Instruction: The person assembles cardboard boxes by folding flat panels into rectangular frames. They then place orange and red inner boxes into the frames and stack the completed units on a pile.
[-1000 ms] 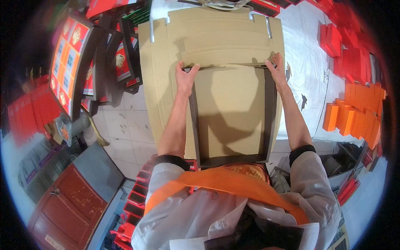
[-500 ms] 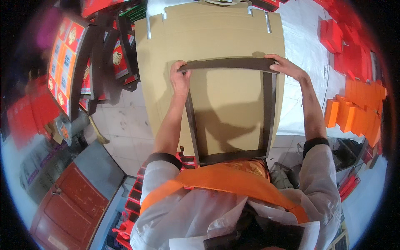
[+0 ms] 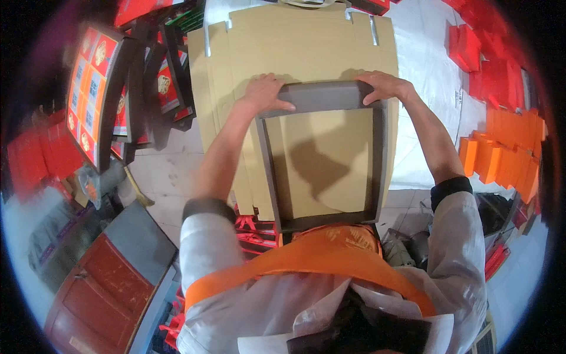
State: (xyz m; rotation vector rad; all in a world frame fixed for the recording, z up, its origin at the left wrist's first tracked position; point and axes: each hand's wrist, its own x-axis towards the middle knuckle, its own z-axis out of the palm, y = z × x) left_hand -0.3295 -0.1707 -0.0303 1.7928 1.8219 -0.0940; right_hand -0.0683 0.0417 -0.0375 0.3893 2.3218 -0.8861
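A dark grey-brown rectangular frame [image 3: 321, 97] with deep, flat sides lies on a large tan cardboard sheet [image 3: 295, 47]. Its middle is open, and the cardboard with a shadow on it shows through. At the far left corner my left hand [image 3: 263, 94] grips the frame, thumb over the far side and fingers behind it. My right hand [image 3: 382, 87] holds the far right corner in much the same way, thumb on the inner face. The frame's near side rests close against my orange apron [image 3: 318, 253].
Several red patterned panels with dark edges [image 3: 91, 88] lean at the left. A brown and grey wooden board [image 3: 109, 283] stands at lower left. White sheeting [image 3: 427, 106] spreads to the right, with red boxes [image 3: 466, 47] and orange boxes [image 3: 486, 156] beyond it.
The frame's far side has tipped, so more of its flat face shows. My left hand has shifted right and over the corner; my right hand has moved slightly left.
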